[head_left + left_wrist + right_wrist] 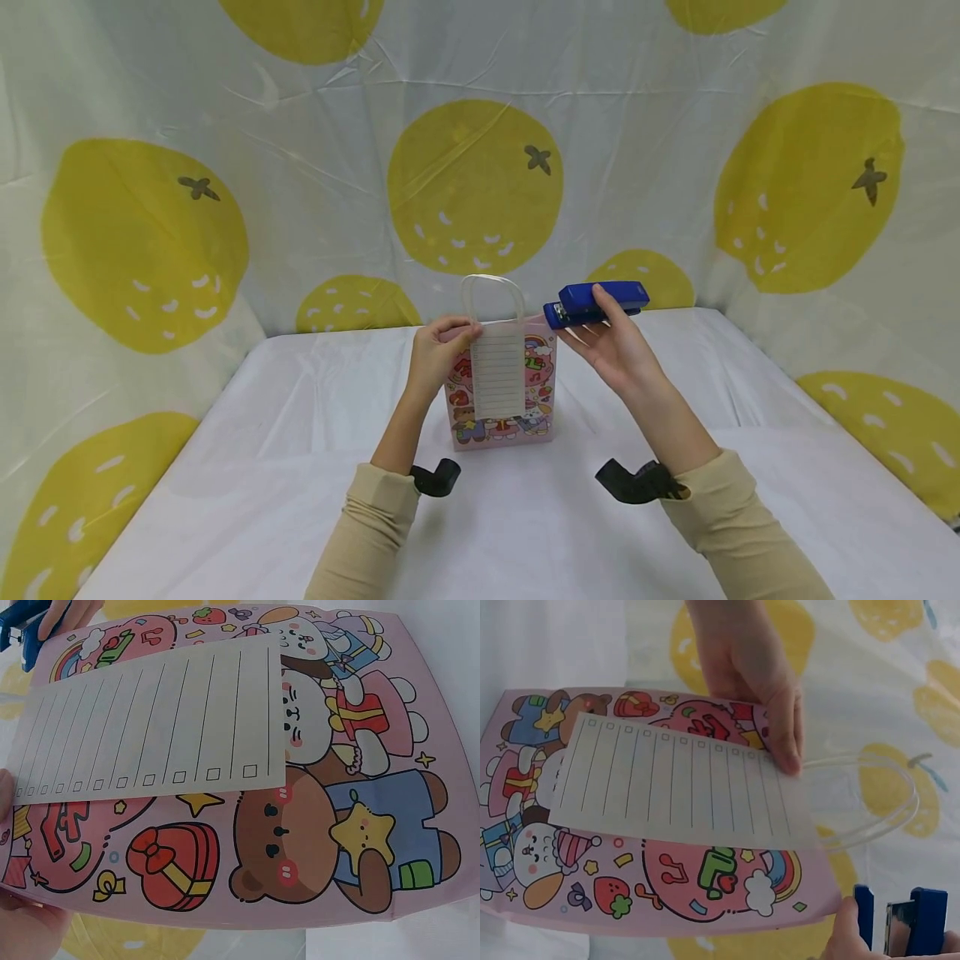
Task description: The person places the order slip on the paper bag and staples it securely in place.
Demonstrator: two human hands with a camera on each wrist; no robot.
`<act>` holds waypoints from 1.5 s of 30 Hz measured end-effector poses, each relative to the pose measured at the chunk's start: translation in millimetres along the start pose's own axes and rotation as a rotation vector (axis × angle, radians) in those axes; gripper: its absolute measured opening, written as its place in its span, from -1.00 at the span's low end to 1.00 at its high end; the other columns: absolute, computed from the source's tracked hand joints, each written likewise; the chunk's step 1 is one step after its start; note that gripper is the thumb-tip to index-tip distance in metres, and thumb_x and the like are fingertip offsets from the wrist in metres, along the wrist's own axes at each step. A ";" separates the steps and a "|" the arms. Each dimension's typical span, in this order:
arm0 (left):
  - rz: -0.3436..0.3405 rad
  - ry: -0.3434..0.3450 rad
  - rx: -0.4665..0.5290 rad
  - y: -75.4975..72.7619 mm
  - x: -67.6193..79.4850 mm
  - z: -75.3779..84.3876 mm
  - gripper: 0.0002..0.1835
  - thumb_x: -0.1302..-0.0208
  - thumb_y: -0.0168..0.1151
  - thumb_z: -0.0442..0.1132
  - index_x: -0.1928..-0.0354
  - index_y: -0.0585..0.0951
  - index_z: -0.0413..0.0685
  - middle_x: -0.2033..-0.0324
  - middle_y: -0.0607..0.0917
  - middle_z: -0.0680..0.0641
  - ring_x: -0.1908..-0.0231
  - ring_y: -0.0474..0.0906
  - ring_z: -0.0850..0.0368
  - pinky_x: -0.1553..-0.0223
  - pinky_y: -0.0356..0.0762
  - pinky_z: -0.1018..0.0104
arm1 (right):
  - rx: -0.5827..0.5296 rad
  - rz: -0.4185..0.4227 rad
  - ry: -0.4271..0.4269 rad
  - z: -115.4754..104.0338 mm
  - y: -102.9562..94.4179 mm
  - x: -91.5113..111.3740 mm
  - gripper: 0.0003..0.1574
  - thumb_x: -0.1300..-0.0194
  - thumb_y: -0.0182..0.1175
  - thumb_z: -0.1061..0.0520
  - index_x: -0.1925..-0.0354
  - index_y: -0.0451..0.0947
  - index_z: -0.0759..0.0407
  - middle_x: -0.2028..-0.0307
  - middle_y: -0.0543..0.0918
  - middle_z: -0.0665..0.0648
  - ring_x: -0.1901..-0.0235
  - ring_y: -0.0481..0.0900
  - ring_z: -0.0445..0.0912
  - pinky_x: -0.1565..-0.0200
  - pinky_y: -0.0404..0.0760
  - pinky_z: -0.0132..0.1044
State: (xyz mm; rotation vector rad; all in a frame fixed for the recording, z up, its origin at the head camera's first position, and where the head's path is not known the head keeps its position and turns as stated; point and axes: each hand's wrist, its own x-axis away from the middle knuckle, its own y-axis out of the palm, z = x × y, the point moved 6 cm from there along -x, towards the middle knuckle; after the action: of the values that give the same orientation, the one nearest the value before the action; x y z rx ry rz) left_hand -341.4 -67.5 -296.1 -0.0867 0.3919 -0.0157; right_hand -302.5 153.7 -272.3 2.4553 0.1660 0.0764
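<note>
A pink paper gift bag (542,400) with cartoon animals stands upright on the table, its pale handles (909,796) looped above the top. Against its front lies a white checklist sheet (498,375), ruled with lines and small boxes (214,774). My left hand (438,354) pinches the sheet's upper left corner against the bag's top edge, thumb in front. In my right hand (621,354) is a blue stapler (603,300), gripped with the thumb on top and fingers beneath. Its front end is beside the bag's upper right corner, and the stapler's mouth (889,922) gapes apart.
A white cloth (300,467) covers the table. Behind and on both sides hangs a pale curtain (315,142) printed with large yellow fruit. A black strap-on camera (637,483) sticks out from each wrist by the tan sleeves (375,517).
</note>
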 end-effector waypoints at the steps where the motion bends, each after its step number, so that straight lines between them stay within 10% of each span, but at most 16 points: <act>1: -0.001 -0.001 0.004 0.0 0.1 -0.2 -0.78 -0.10 0.28 -0.27 0.27 0.62 -0.30 0.26 0.68 -0.13 0.33 0.60 0.34 0.27 0.54 0.50 | 0.017 0.001 -0.007 -0.7 0.8 -1.2 -0.14 -0.30 0.02 -0.07 -0.35 -0.28 -0.15 -0.08 0.20 0.01 -0.30 0.08 0.00 -0.25 0.16 -0.12; 11: -0.003 -0.019 0.013 0.3 1.4 -2.0 -0.77 -0.09 0.29 -0.28 0.26 0.61 -0.32 0.28 0.68 -0.12 0.36 0.59 0.35 0.29 0.54 0.51 | 0.123 0.012 -0.077 -6.2 8.9 -10.5 -0.16 -0.34 -0.03 -0.03 -0.38 -0.28 -0.02 -0.34 0.00 0.15 -0.30 0.11 0.01 -0.30 0.13 -0.14; 45: -0.020 -0.038 -0.007 0.7 12.0 25.8 -0.78 -0.12 0.25 -0.34 0.25 0.60 -0.39 0.24 0.66 -0.23 0.38 0.56 0.42 0.27 0.50 0.56 | 0.561 0.169 -0.273 -7.2 27.4 -38.9 0.00 -0.19 0.18 0.12 -0.32 -0.29 0.18 -0.25 0.21 0.28 -0.22 0.31 0.02 -0.26 0.27 -0.25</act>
State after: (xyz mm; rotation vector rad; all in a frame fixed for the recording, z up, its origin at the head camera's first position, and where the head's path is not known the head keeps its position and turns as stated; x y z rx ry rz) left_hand -320.4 -65.1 -277.0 -0.0972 0.3530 -0.0326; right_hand -339.0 131.7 -249.9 2.9999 -0.1647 -0.2660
